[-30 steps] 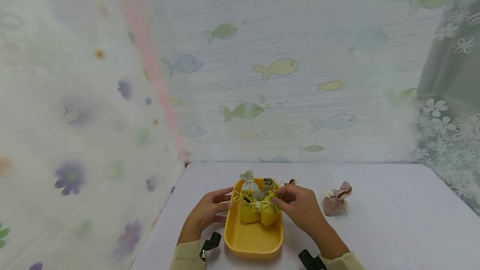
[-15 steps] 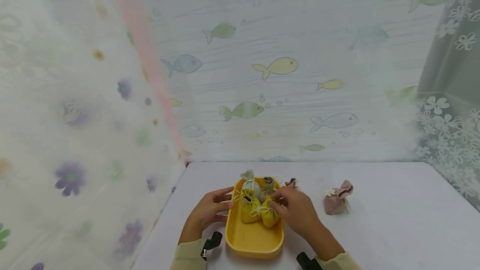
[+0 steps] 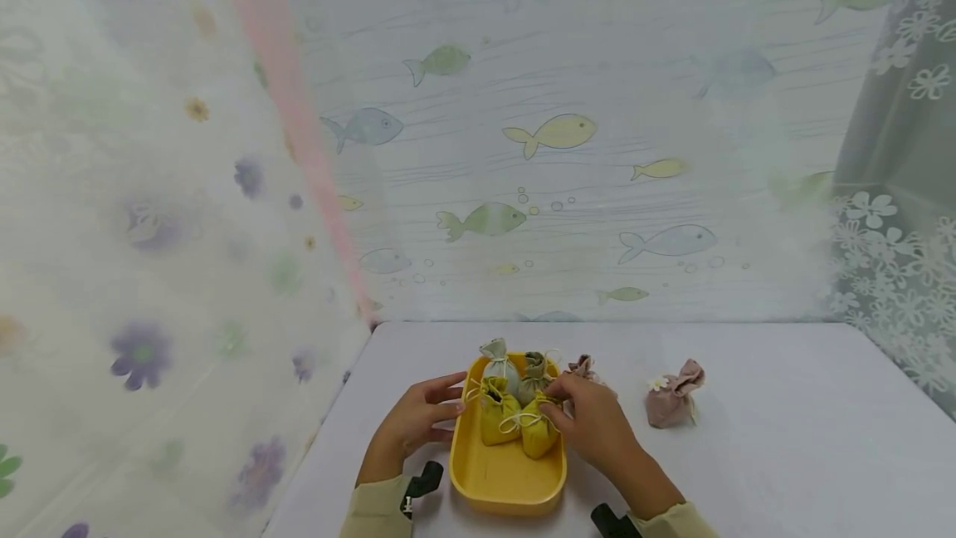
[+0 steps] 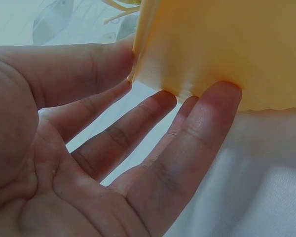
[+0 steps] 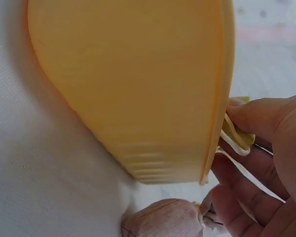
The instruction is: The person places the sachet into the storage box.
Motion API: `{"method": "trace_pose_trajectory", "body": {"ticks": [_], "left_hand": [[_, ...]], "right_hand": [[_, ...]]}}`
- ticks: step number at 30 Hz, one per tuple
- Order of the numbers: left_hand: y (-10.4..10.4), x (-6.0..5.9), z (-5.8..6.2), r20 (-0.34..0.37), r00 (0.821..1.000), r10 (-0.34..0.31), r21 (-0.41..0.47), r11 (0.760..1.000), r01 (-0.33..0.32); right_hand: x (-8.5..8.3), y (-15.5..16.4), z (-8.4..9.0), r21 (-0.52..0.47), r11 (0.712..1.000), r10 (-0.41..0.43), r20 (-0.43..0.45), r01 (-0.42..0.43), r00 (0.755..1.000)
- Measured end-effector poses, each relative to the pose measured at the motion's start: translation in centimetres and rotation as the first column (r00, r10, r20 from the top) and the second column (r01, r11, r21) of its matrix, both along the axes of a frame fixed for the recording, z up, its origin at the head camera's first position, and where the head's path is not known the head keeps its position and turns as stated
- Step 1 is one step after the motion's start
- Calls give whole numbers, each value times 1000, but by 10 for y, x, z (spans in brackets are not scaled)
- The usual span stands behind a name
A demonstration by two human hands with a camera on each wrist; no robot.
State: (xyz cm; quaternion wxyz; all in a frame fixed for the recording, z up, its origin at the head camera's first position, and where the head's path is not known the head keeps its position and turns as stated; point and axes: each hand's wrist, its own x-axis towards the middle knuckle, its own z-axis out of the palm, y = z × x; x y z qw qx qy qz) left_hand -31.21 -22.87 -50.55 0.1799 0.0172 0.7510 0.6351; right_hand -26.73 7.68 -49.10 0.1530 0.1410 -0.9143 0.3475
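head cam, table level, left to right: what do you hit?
Left hand → yellow tray with its small pouches → right hand → pink pouch lying on the white table.

This looks like a small staged booth inside a room, not a real kitchen or shop. A white tabletop (image 3: 747,438) is closed in by thin plastic curtains: one with printed fish (image 3: 553,133) at the back, one with purple flowers (image 3: 142,353) on the left, and a lace one with white flowers (image 3: 896,272) on the right.
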Motion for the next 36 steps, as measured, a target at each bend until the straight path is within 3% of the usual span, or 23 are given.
{"method": "trace_pose_trajectory", "body": {"ticks": [7,10,16,20,23,29,36], "left_hand": [[-1,1,-1,-1,1000,10,-2,1000,-10],[0,2,0,-7,1000,9,-5,1000,-9],[0,2,1,-12,1000,8,-7,1000,-8],[0,2,1,-13,1000,8,-9,1000,-8],[0,2,0,-9,1000,10,-5,1000,-10],[-1,1,0,-1,1000,5,10,1000,-5],[0,1,2,8,1000,3,9,1000,-3]], "right_hand": [[0,1,3,-28,999,25,20,-24,999],[1,4,4,-84,995,45,11,-44,999],[-4,12,2,-181,981,47,-94,-64,994],[-9,17,-3,-170,985,-1,-205,-34,979],[-10,21,-6,-161,987,-32,-231,-6,972],[-15,29,-13,-154,988,-42,-129,22,991],[-18,32,-16,-151,987,-53,65,62,996]]}}
